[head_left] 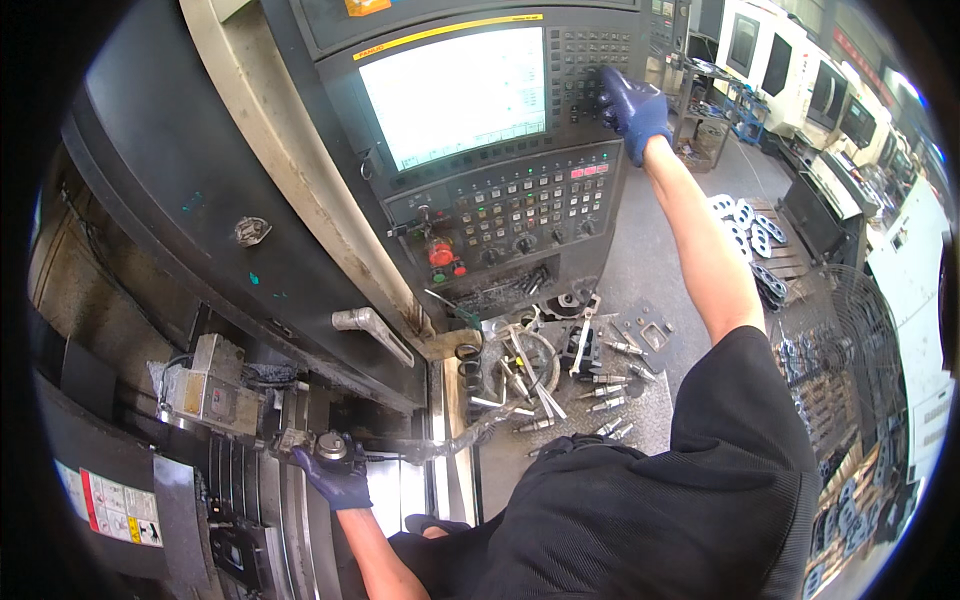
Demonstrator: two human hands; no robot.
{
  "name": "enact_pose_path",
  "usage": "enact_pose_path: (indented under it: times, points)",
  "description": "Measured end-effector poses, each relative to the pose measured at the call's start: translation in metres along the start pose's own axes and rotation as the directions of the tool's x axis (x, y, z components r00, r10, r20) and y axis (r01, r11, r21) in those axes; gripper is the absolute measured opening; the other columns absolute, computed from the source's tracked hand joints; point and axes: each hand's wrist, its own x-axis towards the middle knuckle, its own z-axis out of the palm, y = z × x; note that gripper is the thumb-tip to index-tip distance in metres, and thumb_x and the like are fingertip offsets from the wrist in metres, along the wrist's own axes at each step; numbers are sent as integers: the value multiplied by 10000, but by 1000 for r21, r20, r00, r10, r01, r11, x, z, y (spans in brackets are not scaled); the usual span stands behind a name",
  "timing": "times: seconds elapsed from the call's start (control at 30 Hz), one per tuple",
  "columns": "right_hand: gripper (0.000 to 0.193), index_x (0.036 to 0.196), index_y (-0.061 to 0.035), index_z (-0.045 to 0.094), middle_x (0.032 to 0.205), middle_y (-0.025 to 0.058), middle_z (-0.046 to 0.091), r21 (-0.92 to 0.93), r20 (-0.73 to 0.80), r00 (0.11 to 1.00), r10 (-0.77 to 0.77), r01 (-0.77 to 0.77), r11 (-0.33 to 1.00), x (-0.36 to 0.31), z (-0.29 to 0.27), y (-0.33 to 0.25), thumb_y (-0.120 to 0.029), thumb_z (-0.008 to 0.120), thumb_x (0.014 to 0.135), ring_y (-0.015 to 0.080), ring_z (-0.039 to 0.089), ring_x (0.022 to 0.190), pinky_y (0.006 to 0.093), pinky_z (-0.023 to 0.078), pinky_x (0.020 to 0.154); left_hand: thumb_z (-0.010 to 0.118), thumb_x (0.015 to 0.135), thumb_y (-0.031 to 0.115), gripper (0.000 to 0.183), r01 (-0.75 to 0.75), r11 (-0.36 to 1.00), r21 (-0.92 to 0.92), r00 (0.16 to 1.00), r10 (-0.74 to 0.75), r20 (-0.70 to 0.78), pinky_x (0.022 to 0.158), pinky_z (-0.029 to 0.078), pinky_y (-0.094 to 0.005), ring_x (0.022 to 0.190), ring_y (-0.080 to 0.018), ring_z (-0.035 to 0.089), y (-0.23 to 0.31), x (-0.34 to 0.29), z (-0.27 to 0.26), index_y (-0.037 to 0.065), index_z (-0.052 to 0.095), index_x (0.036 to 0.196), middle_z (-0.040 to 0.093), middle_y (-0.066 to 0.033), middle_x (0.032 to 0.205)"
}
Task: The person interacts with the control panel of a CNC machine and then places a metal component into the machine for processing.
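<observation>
My right hand point(635, 112), in a dark blue glove, reaches up to the keypad point(590, 50) on the right of the machine's control panel. Its fingers are at the keys, partly dark against them, and nothing shows in its grasp. Left of the keypad glows a bright screen point(455, 95), its contents washed out. Low on the left, my gloved left hand point(338, 482) is closed around a small dark device with a round silver dial point(331, 445), which looks like a handwheel pendant. Behind that hand stands a grey metal block point(212, 390) inside the machine.
Below the screen are rows of buttons point(530, 205) and a red emergency stop point(440, 254). A metal tray table point(655, 405) carries toolholders, wrenches and a metal ring. The machine door has a handle point(372, 335). Metal parts point(745, 225) lie on a pallet at right, near a fan point(845, 330).
</observation>
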Motion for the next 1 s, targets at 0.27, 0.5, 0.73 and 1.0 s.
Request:
enact_pose_path:
  times: [0.27, 0.5, 0.73, 1.0]
  points:
    - [356, 823, 22, 688, 664, 81, 652, 175, -88, 996, 10, 6, 984, 19, -11, -8, -328, 721, 871, 150, 556, 477, 290, 437, 442, 535, 851, 674, 530, 25, 999, -37, 1000, -24, 16, 704, 481, -383, 811, -218, 614, -11, 3, 1, 211, 608, 1099, 661, -35, 947]
    - [354, 813, -26, 683, 637, 50, 625, 112, -76, 997, 3, 5, 994, 19, -11, -12, -373, 744, 848, 121, 502, 439, 259, 378, 416, 531, 853, 681, 550, 6, 1000, 24, 999, -6, 32, 721, 502, -387, 826, -199, 625, -8, 0, 1, 205, 591, 1123, 663, -28, 933]
    - [384, 882, -31, 704, 677, 37, 643, -17, -46, 997, -56, 55, 998, 6, 4, -31, -410, 744, 836, 103, 536, 505, 255, 387, 454, 531, 857, 676, 536, 32, 999, -15, 997, -31, 64, 741, 489, -394, 849, -203, 624, -8, 12, -13, 216, 593, 1124, 663, -25, 952]
    - [350, 807, -8, 698, 662, 71, 660, 80, -25, 999, -42, 44, 996, 17, 9, -45, -351, 767, 820, 122, 567, 491, 266, 423, 442, 516, 867, 670, 529, -15, 1000, -8, 1000, 15, 2, 734, 488, -384, 848, -195, 618, -6, -4, 5, 218, 594, 1132, 660, -19, 961]
